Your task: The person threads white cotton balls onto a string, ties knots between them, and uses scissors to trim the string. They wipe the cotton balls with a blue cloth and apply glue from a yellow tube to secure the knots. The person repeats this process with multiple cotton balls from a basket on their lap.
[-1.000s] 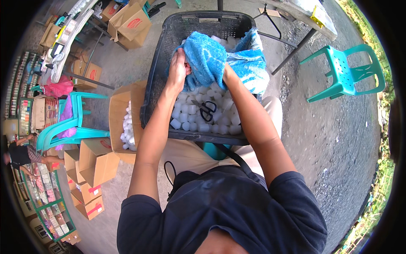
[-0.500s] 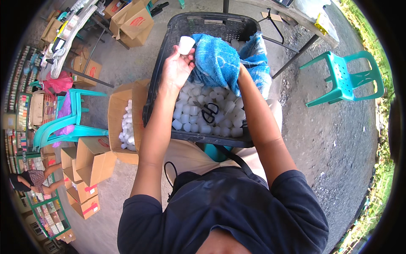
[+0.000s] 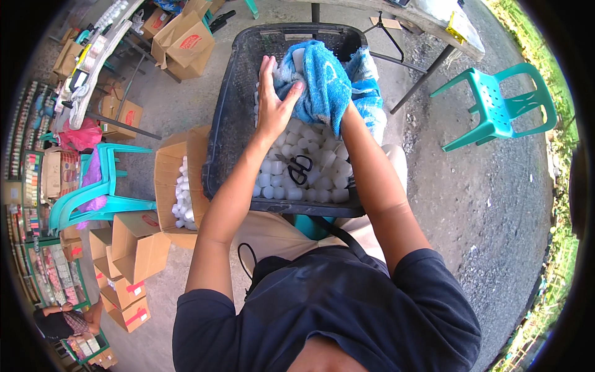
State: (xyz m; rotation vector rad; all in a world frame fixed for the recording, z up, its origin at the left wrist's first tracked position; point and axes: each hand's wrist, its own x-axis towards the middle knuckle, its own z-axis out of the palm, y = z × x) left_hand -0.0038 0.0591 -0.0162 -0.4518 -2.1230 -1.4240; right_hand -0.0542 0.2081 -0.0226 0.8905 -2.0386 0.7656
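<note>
My right hand (image 3: pixel 348 116) is mostly covered by a bunched blue-and-white towel (image 3: pixel 322 84) and holds it over a black plastic crate (image 3: pixel 217 139). Part of a white cup-shaped piece (image 3: pixel 299 61) shows at the towel's upper left, against the cloth. My left hand (image 3: pixel 274 105) is open at the towel's left side, fingers stretched upward and the thumb reaching over the cloth. Many similar small white cylinders (image 3: pixel 323 177) fill the crate beneath. Black-handled scissors (image 3: pixel 300 170) lie on top of them. More of the towel (image 3: pixel 369 93) hangs at the crate's right side.
Left of the crate stands an open cardboard box (image 3: pixel 170 180) with more white pieces. Empty cartons (image 3: pixel 141 248) and stacked green chairs (image 3: pixel 102 192) are farther left. A green chair (image 3: pixel 499 105) stands at right; a table (image 3: pixel 434 28) lies beyond. Far left, a person (image 3: pixel 65 322) is near shelves.
The white piece in my left fingers has gone to the towel, where part of it shows. My left hand has opened and moved right against the cloth. The view has shifted slightly.
</note>
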